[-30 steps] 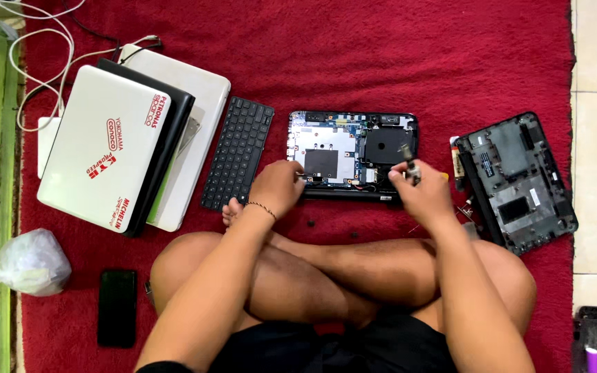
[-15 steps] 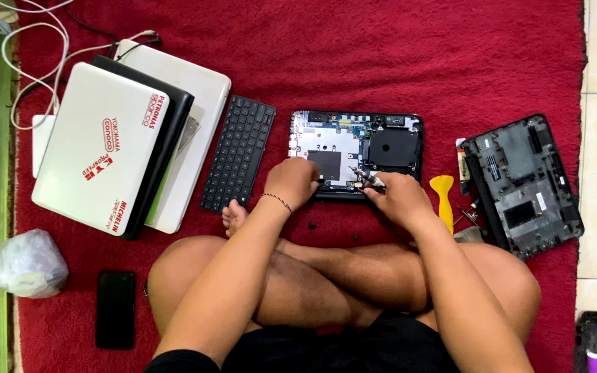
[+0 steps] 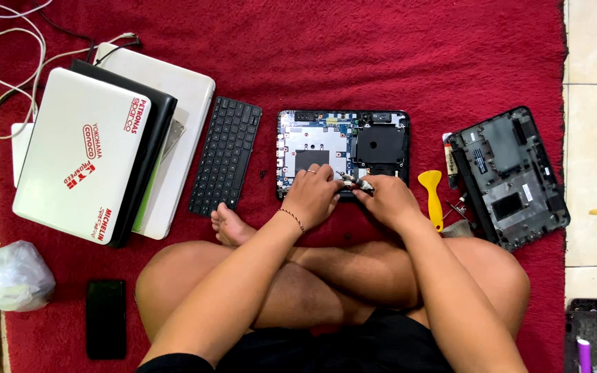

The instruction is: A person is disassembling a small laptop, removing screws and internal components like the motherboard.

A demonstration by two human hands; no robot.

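An opened small laptop base [image 3: 343,141] with its blue circuit board and black fan exposed lies on the red carpet in front of my crossed legs. My left hand [image 3: 316,195] rests on its near edge, fingers curled on the board. My right hand [image 3: 386,199] is beside it, pinching a small silver-tipped tool [image 3: 355,182] whose tip meets the board between both hands.
A yellow plastic pry tool [image 3: 432,195] and a black bottom cover [image 3: 509,176] lie to the right. A loose black keyboard [image 3: 226,155] and a stack of laptops [image 3: 98,152] are at left. A black phone [image 3: 106,318] and a plastic bag [image 3: 10,276] are at lower left.
My right hand has come left from the base's right corner to its near middle, meeting my left hand. The yellow pry tool it covered now shows.
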